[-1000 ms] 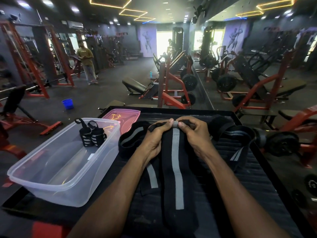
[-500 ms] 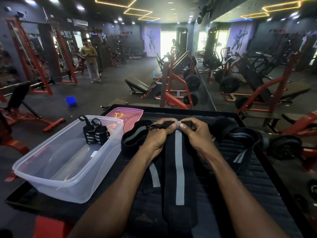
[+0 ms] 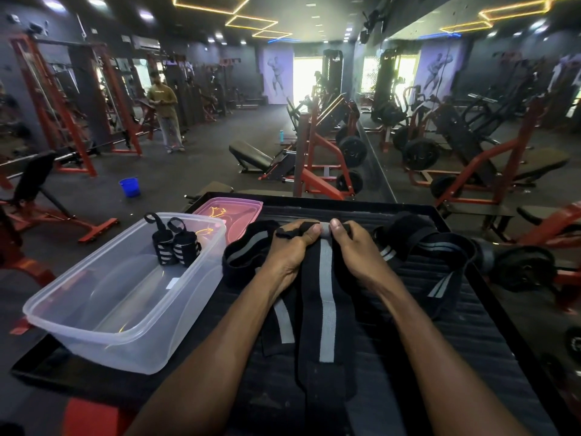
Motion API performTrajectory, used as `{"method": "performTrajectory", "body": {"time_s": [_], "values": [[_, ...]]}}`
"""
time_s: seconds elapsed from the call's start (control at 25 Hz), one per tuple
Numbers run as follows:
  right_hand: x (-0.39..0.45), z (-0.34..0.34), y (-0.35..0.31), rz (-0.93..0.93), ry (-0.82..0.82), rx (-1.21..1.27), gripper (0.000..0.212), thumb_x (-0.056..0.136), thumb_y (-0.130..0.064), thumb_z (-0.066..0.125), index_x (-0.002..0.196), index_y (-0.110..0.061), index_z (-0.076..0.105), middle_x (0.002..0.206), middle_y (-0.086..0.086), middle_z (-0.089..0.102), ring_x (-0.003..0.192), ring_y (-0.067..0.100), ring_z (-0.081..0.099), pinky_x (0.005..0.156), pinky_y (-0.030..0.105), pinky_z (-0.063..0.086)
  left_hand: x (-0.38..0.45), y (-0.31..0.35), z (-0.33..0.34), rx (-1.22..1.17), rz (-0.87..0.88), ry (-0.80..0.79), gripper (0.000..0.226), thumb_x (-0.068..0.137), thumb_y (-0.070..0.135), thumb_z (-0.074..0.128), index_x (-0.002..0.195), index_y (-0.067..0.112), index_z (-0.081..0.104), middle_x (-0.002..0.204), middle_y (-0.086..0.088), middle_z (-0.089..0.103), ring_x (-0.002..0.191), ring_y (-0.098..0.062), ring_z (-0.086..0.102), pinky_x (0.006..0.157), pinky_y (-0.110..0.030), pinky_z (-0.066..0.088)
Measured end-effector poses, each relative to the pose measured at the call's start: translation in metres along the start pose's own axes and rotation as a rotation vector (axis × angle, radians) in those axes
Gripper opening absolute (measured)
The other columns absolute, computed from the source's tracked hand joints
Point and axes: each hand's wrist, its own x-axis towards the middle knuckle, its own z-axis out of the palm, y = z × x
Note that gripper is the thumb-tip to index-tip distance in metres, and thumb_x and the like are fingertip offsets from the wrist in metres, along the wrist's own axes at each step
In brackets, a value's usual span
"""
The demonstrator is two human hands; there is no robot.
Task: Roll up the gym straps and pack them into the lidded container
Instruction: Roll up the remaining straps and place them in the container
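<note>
Black strap with a grey stripe lies mid-table; both hands, left and right, grip its far end closed-fingered near the far edge.

Two hands: left hand, right hand, both pinching far end of one strap. Two rolled straps upright in far corner of one clear container. One pink lid just beyond it. More loose straps heaped right and left of the hands; count unclear, at least two. One black tray table. One blue bucket on floor, far left. One person standing far left.
</note>
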Motion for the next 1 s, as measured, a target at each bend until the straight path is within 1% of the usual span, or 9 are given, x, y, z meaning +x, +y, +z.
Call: {"method": "performTrajectory", "body": {"time_s": [0.12, 0.2, 0.4, 0.48, 0.56, 0.68, 0.8, 0.84, 1.0], "values": [[-0.003, 0.000, -0.002, -0.032, 0.003, -0.031, 0.030, 0.105, -0.038, 0.044, 0.104, -0.010, 0.055, 0.096, -0.003, 0.063, 0.090, 0.012, 0.060, 0.071, 0.026, 0.044, -0.001, -0.001, 0.000, 0.048, 0.011, -0.071, 0.015, 0.094, 0.003, 0.063, 0.090, 0.009, 0.076, 0.097, -0.019, 0.074, 0.094, -0.029, 0.071, 0.090, -0.039, 0.057], [-0.004, 0.000, -0.002, -0.063, 0.032, -0.036, 0.025, 0.106, -0.032, 0.045, 0.103, -0.009, 0.052, 0.092, -0.005, 0.060, 0.086, 0.010, 0.056, 0.071, 0.024, 0.043, 0.000, 0.000, 0.002, 0.034, -0.006, -0.092, 0.014, 0.097, 0.008, 0.060, 0.102, 0.001, 0.072, 0.106, -0.024, 0.072, 0.101, -0.033, 0.069, 0.094, -0.041, 0.056], [-0.004, 0.005, 0.000, -0.101, 0.077, 0.016, 0.020, 0.105, -0.028, 0.046, 0.105, -0.008, 0.051, 0.092, -0.005, 0.059, 0.084, 0.008, 0.056, 0.077, 0.029, 0.046, -0.003, 0.004, 0.006, 0.013, -0.052, -0.038, 0.037, 0.098, 0.033, 0.061, 0.103, -0.002, 0.073, 0.102, -0.023, 0.075, 0.096, -0.032, 0.073, 0.090, -0.039, 0.059], [-0.004, 0.006, 0.001, -0.103, 0.092, 0.061, 0.018, 0.105, -0.027, 0.047, 0.106, -0.009, 0.052, 0.092, -0.004, 0.060, 0.085, 0.009, 0.057, 0.075, 0.027, 0.046, -0.001, 0.004, 0.003, -0.036, -0.069, 0.019, 0.041, 0.097, 0.036, 0.063, 0.107, -0.003, 0.072, 0.104, -0.024, 0.074, 0.096, -0.034, 0.074, 0.086, -0.041, 0.060], [-0.003, 0.006, 0.003, -0.089, 0.095, 0.107, 0.017, 0.105, -0.027, 0.047, 0.105, -0.011, 0.052, 0.095, -0.001, 0.062, 0.089, 0.012, 0.058, 0.079, 0.031, 0.047, 0.000, 0.006, 0.002, -0.135, -0.111, 0.054, 0.038, 0.097, 0.034, 0.063, 0.110, -0.001, 0.071, 0.107, -0.023, 0.074, 0.093, -0.033, 0.074, 0.081, -0.040, 0.061], [0.000, 0.006, 0.004, -0.028, 0.096, 0.216, 0.011, 0.104, -0.026, 0.050, 0.100, -0.018, 0.056, 0.097, 0.000, 0.065, 0.091, 0.015, 0.061, 0.084, 0.036, 0.049, -0.002, 0.009, 0.001, -0.234, -0.238, 0.005, 0.048, 0.095, 0.039, 0.064, 0.119, -0.003, 0.067, 0.113, -0.026, 0.071, 0.097, -0.035, 0.073, 0.085, -0.044, 0.061], [0.003, 0.008, 0.005, 0.009, 0.108, 0.286, 0.011, 0.103, -0.024, 0.052, 0.095, -0.021, 0.058, 0.092, 0.000, 0.066, 0.089, 0.017, 0.062, 0.086, 0.039, 0.050, -0.006, 0.010, 0.000, -0.267, -0.326, -0.054, 0.045, 0.099, 0.041, 0.056, 0.105, -0.002, 0.067, 0.074, -0.016, 0.074, 0.057, -0.021, 0.072, 0.050, -0.025, 0.057], [0.004, 0.008, 0.005, 0.025, 0.101, 0.302, 0.011, 0.103, -0.024, 0.053, 0.094, -0.021, 0.058, 0.093, 0.001, 0.066, 0.090, 0.019, 0.063, 0.088, 0.042, 0.051, -0.005, 0.008, -0.001, -0.288, -0.334, -0.056, 0.042, 0.099, 0.040, 0.056, 0.104, 0.000, 0.068, 0.071, -0.014, 0.073, 0.054, -0.020, 0.071, 0.048, -0.024, 0.056], [0.004, 0.011, 0.008, 0.065, 0.074, 0.353, 0.010, 0.102, -0.024, 0.053, 0.093, -0.022, 0.058, 0.096, 0.005, 0.067, 0.094, 0.023, 0.064, 0.093, 0.048, 0.051, -0.002, 0.008, -0.004, -0.326, -0.331, -0.021, 0.029, 0.097, 0.035, 0.060, 0.104, 0.010, 0.074, 0.091, -0.015, 0.074, 0.072, -0.026, 0.074, 0.063, -0.035, 0.062]]}}
